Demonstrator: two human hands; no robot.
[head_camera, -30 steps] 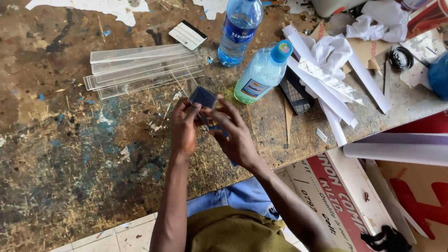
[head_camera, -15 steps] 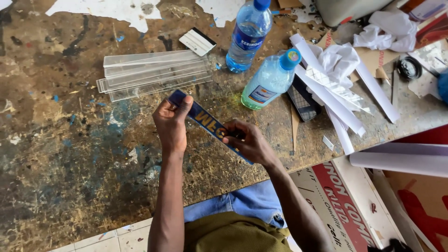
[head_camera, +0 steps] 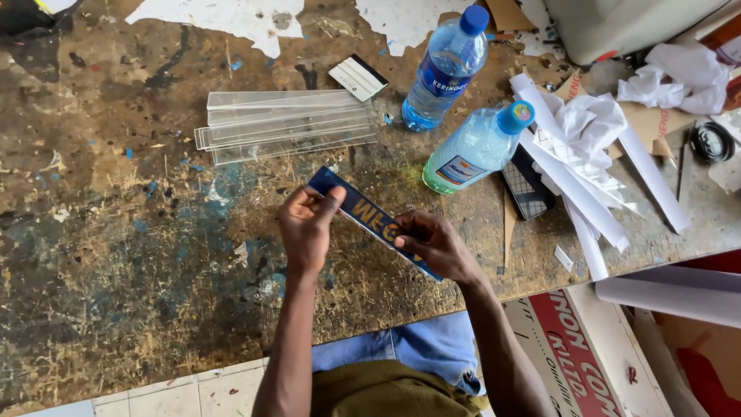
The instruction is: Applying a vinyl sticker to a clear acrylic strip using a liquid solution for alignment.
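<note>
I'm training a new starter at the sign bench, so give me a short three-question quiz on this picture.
1. True or false: both hands hold the dark blue strip.
2. Which lies nearest the stack of clear acrylic strips? A) black ring B) small white card C) red-printed carton
3. How many plastic bottles are on the worktop?

Key
1. True: the left hand pinches the upper end, the right hand grips lower down.
2. B, the small white card.
3. Two: the upright bottle and the tilted bottle, both blue-capped.
</note>
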